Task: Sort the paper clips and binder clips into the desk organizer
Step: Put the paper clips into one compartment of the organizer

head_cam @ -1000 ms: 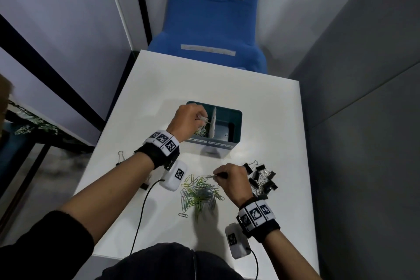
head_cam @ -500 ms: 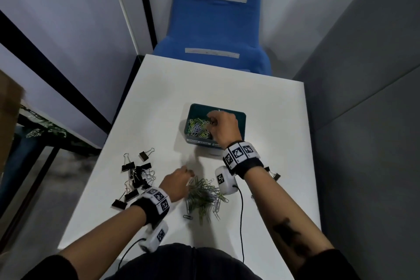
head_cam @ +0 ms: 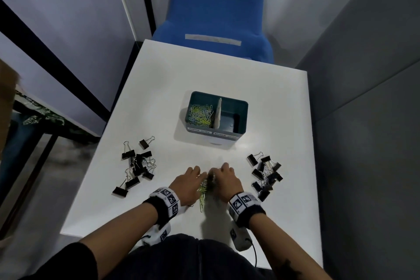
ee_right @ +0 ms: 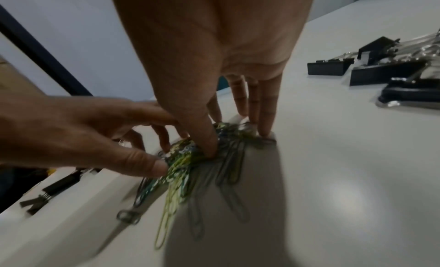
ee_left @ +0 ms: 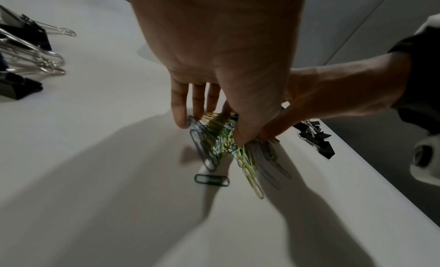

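Hands meet at the near edge of the white table [head_cam: 227,79], both reaching into 1 loose heap of paper clips [head_cam: 203,191]. The left hand [head_cam: 187,185] comes in from the left with its fingers [ee_left: 178,109] pointing down onto the heap and its thumb pressed against the clips from the other side, so it pinches part of the heap. The right hand [head_cam: 225,180] mirrors it from the right: in the right wrist view its fingers [ee_right: 266,109] stand nearly straight with the tips on the table at the heap's edge, and its thumb digs into the clips, gripping them too. The clips are yellow, green, blue and grey; a single dark green clip [ee_left: 212,180] lies just apart on the near side.

To the left of the hands sits a scatter of black binder clips [head_cam: 136,166] with silver handles, well apart from the heap. A second group of binder clips [head_cam: 266,175] lies to the right, near the right hand.

Farther back, at mid-table, stands the teal desk organizer [head_cam: 242,107] with 2 compartments split by a pale divider [head_cam: 218,112]. The left compartment holds coloured paper clips [head_cam: 201,115]; I cannot tell what, if anything, lies in the dark right one. Its front carries 2 labels too blurred to read.

Beyond the far edge stands a blue chair [head_cam: 218,11].
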`<state>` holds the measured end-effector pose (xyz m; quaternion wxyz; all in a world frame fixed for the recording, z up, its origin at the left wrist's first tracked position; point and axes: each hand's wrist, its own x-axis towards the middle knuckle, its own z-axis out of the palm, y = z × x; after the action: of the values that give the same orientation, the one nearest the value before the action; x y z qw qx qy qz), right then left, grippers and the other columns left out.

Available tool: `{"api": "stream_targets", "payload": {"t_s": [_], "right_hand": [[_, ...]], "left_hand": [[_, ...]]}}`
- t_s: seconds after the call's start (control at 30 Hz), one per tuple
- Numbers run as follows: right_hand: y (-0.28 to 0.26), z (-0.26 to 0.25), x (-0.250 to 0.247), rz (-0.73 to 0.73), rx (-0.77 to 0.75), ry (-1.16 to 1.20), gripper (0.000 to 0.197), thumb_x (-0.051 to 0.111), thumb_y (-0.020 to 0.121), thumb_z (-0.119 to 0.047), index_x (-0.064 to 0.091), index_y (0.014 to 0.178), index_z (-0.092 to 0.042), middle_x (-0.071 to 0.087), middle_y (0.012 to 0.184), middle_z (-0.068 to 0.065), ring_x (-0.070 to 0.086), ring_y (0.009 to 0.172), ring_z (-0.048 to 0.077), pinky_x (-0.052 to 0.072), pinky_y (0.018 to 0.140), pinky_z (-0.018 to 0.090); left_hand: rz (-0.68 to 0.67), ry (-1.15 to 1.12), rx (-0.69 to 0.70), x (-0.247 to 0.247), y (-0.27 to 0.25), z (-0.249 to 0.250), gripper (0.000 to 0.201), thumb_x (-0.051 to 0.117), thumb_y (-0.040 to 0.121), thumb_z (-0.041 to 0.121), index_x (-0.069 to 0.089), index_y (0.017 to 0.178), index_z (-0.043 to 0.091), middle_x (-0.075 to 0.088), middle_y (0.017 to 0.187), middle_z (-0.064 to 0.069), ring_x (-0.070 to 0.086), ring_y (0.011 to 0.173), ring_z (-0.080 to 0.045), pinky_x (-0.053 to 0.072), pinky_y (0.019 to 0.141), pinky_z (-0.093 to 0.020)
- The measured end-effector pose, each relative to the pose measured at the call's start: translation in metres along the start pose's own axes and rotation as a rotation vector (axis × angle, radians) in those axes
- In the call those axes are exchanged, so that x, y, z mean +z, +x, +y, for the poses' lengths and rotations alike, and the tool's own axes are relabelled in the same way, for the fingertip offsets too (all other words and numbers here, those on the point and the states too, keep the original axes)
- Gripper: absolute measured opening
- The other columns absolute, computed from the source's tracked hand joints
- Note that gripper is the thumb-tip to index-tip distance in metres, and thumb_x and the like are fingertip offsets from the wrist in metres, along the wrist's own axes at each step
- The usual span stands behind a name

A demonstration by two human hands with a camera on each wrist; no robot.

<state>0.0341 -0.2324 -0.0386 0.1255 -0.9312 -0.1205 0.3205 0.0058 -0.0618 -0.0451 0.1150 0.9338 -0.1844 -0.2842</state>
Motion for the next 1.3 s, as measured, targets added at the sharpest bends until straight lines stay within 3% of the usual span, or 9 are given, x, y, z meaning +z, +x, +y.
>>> {"api": "stream_targets", "payload": {"t_s": [0.1,0.2,0.3,0.43,0.57,0.73,0.87,1.07,1.3], "right_hand": [[-0.006,0.003,0.011,-0.001,-0.110,0.061,0.045,0.061,0.084,-0.017,0.051,0.127,-0.025,0.041,0.126,0.006,0.041,0.114,0.026,0.050,0.079,0.039],[-0.014,0.019,0.013,0.104,-0.088,0.176,0.050,0.070,0.079,-0.026,0.055,0.127,-0.026,0.047,0.124,0.003,0.045,0.113,0.024,0.050,0.082,0.039],[-0.025,0.034,0.014,0.117,-0.017,0.167,0.061,0.074,0.076,-0.030,0.050,0.131,-0.025,0.045,0.124,0.006,0.045,0.113,0.026,0.051,0.080,0.038],[-0.031,0.037,0.020,-0.047,-0.011,0.122,0.085,0.081,0.066,-0.018,0.038,0.138,-0.033,0.035,0.124,0.005,0.040,0.111,0.023,0.052,0.083,0.038],[-0.027,0.019,0.026,0.002,-0.060,0.087,0.074,0.070,0.077,-0.017,0.033,0.140,-0.030,0.036,0.122,0.008,0.043,0.109,0.028,0.053,0.079,0.039],[-0.017,0.002,0.027,0.065,-0.042,0.109,0.073,0.069,0.075,-0.019,0.032,0.137,-0.029,0.038,0.119,0.007,0.046,0.104,0.028,0.051,0.072,0.038],[-0.018,-0.002,0.028,0.104,-0.041,0.102,0.049,0.067,0.081,-0.025,0.045,0.125,-0.025,0.041,0.113,0.005,0.047,0.100,0.026,0.051,0.070,0.037],[-0.016,0.000,0.028,0.162,-0.072,0.172,0.023,0.063,0.084,-0.022,0.056,0.105,-0.014,0.047,0.102,0.008,0.053,0.086,0.028,0.046,0.066,0.035],[-0.015,0.010,0.022,0.221,-0.042,0.195,0.009,0.060,0.084,-0.014,0.066,0.089,-0.011,0.058,0.087,0.010,0.059,0.074,0.034,0.047,0.063,0.035]], "left_hand": [[0.027,-0.051,0.081,0.002,-0.004,-0.008,0.054,0.057,0.082,0.021,0.041,0.134,0.018,0.040,0.122,-0.005,0.043,0.110,-0.026,0.045,0.068,-0.034],[0.069,-0.065,0.066,0.003,-0.015,-0.023,0.057,0.060,0.084,0.029,0.040,0.137,0.017,0.042,0.124,-0.005,0.045,0.109,-0.024,0.046,0.071,-0.034],[-0.001,-0.045,-0.042,0.007,-0.031,-0.036,0.082,0.066,0.083,0.043,0.024,0.147,0.013,0.038,0.128,-0.007,0.045,0.109,-0.025,0.046,0.072,-0.036],[-0.130,-0.135,-0.085,0.016,-0.039,-0.042,0.108,0.075,0.078,0.029,-0.002,0.153,0.016,0.033,0.132,-0.009,0.052,0.102,-0.028,0.042,0.074,-0.029],[-0.072,-0.143,-0.038,0.018,-0.028,-0.027,0.103,0.074,0.080,0.021,0.001,0.153,0.017,0.037,0.130,-0.010,0.053,0.102,-0.028,0.045,0.077,-0.032],[-0.014,-0.158,-0.066,0.017,-0.013,-0.010,0.101,0.077,0.076,0.030,0.009,0.150,0.017,0.035,0.129,-0.009,0.055,0.103,-0.028,0.051,0.079,-0.035],[0.017,-0.124,-0.068,0.017,-0.008,-0.005,0.075,0.072,0.081,0.034,0.028,0.139,0.019,0.039,0.121,-0.009,0.057,0.095,-0.030,0.050,0.072,-0.037],[0.097,-0.114,0.006,0.017,-0.005,-0.008,0.029,0.057,0.092,0.017,0.046,0.119,0.012,0.049,0.108,-0.013,0.059,0.083,-0.034,0.043,0.063,-0.038],[0.094,-0.162,-0.013,0.003,0.000,-0.015,0.008,0.050,0.092,0.014,0.057,0.092,0.009,0.057,0.094,-0.010,0.058,0.083,-0.032,0.041,0.068,-0.038]]}}
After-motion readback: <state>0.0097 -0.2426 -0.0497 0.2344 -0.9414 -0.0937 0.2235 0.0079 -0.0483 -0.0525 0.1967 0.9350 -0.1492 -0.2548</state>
